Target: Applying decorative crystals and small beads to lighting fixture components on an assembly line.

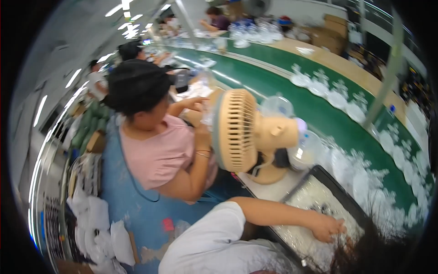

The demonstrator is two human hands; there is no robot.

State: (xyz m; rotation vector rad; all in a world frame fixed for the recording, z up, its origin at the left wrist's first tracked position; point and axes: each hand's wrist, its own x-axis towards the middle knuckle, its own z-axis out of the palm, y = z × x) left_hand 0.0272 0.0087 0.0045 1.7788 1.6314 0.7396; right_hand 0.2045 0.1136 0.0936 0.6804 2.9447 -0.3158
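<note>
My left hand [327, 227], below a pale short sleeve [214, 233], reaches over a black-rimmed tray [335, 182] at the lower right. In the tray lies a heap of small, clear, shiny pieces [292, 234]. The fingers curl down at the heap, closed. Whatever is between them is too small and blurred to make out. Several small dark pieces [325, 209] lie among the clear ones beside the hand. Dark hair [378, 249] covers the tray's near right corner. No part of my right hand can be seen.
A beige fan [239, 132] stands just beyond the tray, beside clear round tubs [306, 148]. Left of it sits a co-worker in pink [159, 150], hands raised near the fan. Clear plastic parts [356, 107] line the green conveyor belt [255, 93]. White sacks [91, 219] lie at left.
</note>
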